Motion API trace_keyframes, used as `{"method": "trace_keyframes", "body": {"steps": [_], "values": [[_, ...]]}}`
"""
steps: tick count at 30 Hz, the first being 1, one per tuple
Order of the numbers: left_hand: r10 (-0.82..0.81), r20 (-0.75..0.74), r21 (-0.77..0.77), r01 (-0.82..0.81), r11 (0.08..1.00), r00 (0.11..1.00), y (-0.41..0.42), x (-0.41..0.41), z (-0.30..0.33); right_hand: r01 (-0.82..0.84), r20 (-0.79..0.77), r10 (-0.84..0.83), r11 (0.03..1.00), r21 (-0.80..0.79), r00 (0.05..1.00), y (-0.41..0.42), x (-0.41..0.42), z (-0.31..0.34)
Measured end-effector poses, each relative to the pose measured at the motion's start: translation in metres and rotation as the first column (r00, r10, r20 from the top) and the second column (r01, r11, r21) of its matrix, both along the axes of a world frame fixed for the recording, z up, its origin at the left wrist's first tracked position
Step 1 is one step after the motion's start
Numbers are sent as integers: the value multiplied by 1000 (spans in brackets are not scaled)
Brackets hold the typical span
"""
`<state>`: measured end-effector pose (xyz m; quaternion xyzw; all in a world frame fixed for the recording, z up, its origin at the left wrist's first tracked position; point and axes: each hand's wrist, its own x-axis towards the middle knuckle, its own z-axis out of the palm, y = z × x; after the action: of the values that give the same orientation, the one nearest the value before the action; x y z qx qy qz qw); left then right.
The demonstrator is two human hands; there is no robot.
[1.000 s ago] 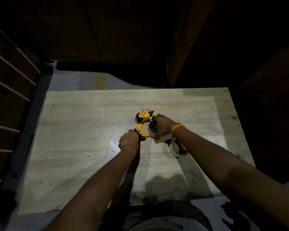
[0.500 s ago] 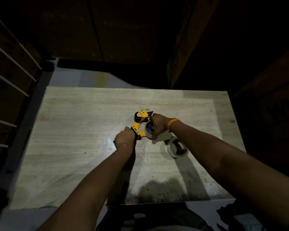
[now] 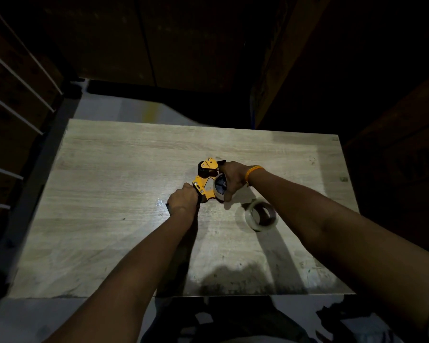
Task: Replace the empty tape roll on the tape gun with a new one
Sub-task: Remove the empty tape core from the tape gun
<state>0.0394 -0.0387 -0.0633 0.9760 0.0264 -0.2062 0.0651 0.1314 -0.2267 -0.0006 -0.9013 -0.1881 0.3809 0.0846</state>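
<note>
A yellow and black tape gun [image 3: 204, 180] sits near the middle of the wooden table [image 3: 109, 194]. My left hand [image 3: 183, 199] is closed around its handle. My right hand [image 3: 232, 175], with an orange band at the wrist, grips the pale roll [image 3: 219, 188] mounted on the gun's black hub. A second roll of clear tape [image 3: 260, 215] lies flat on the table just right of the gun, below my right wrist, touched by neither hand.
Dark wooden boxes or cabinets stand behind and to the right of the table. White rails run along the left edge of the view. Grey floor shows past the table's far and near edges.
Both hands have kept their hold on the gun and its roll. The view has tilted a little, so the loose tape roll is more exposed beside my right forearm.
</note>
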Motion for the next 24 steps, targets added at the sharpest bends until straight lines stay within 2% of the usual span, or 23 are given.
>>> {"method": "trace_keyframes", "body": {"steps": [7, 11, 24], "values": [[6, 13, 2, -7, 1000, 1000, 1, 1, -1, 5, -35, -10, 986, -164, 999, 9, -5, 24], [-11, 23, 14, 10, 1000, 1000, 3, 2, 2, 27, -16, -30, 989, -148, 999, 12, -7, 33], [42, 29, -36, -41, 999, 999, -3, -2, -6, -70, 94, 84, 987, -143, 992, 14, -6, 30]]}}
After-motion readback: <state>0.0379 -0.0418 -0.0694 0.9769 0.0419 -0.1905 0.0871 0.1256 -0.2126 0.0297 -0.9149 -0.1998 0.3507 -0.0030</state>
